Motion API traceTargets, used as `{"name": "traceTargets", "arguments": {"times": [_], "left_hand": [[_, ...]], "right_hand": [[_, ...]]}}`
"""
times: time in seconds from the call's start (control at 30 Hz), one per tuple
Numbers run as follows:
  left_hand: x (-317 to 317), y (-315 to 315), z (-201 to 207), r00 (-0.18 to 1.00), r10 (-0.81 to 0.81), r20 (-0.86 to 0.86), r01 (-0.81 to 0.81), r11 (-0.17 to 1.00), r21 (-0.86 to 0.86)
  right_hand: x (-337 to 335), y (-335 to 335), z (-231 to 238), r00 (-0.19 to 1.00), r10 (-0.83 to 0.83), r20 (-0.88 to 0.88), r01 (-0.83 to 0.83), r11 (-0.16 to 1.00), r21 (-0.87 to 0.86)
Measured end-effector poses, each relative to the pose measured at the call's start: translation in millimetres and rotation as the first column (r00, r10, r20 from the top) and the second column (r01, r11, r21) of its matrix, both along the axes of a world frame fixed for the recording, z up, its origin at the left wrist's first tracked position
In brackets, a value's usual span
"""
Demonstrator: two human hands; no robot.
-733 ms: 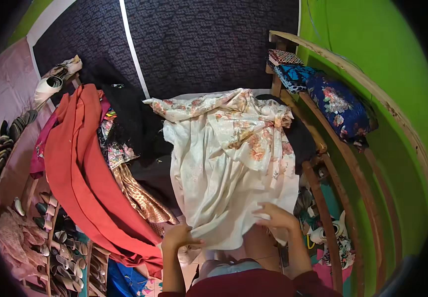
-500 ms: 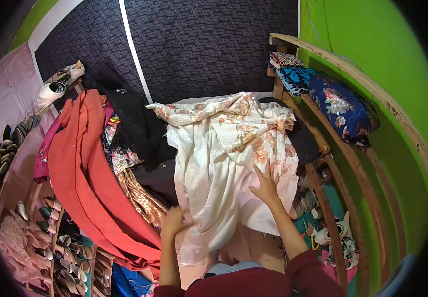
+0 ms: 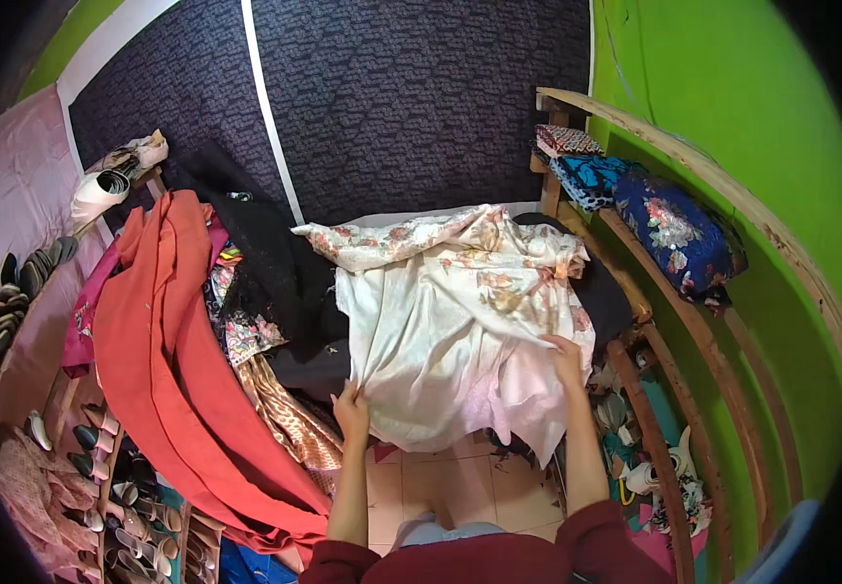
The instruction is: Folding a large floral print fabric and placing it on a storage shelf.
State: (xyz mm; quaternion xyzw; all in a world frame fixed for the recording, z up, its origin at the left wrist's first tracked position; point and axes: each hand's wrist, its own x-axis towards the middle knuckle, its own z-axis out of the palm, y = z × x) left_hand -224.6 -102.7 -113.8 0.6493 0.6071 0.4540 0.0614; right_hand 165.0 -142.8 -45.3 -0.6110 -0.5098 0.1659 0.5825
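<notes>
A cream cloth with orange and brown flowers (image 3: 440, 331) lies spread over a dark surface in front of me, its near edge hanging toward the floor. At its left side my left hand (image 3: 351, 414) is closed on the edge of the cloth. My right hand (image 3: 565, 362) grips a fold of it on the right, the fabric bunching toward the fingers. Most of the print shows along the far part, where the cloth is gathered in folds; the near part is paler and has a pinkish patch.
Red fabric (image 3: 183, 350) drapes down on the left, beside a shiny gold patterned cloth (image 3: 285, 409) and black cloth (image 3: 285, 253). Several shoes (image 3: 134, 526) fill a rack at lower left. To the right, wooden rails (image 3: 679, 263) carry a dark blue flowered bundle (image 3: 669, 229).
Both hands have taken hold of the cloth; my right hand was spread open on it before. The near edge has been drawn up and away from me, showing more floor tiles.
</notes>
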Motion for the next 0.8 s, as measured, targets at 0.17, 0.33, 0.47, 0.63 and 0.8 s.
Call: {"name": "traceTargets", "arguments": {"times": [0.17,0.33,0.47,0.63,0.8], "left_hand": [[-41.0,-40.0,-0.8,0.838,-0.061,0.543,0.098,0.994,-0.039],[-100.4,-80.6,-13.9,0.79,-0.049,0.612,0.101,0.994,-0.051],[-65.3,-100.1,42.7,0.979,0.199,-0.038,-0.203,0.963,-0.176],[13.5,-87.3,54.8,0.644,-0.404,0.65,0.699,0.655,-0.285],[82.2,-90.6,66.3,-0.276,0.069,0.959,0.892,0.389,0.229]], "right_hand": [[27.5,-90.7,16.1,0.996,-0.091,-0.002,0.091,0.994,0.051],[-1.7,-145.4,57.8,0.983,-0.004,-0.183,0.016,0.998,0.065],[-37.8,-144.8,69.2,0.907,0.01,-0.421,0.03,0.996,0.088],[-120.0,-142.7,57.2,0.868,0.441,-0.229,-0.477,0.868,-0.139],[-157.0,-154.7,48.8,0.563,0.767,0.307,-0.642,0.64,-0.423]]}}
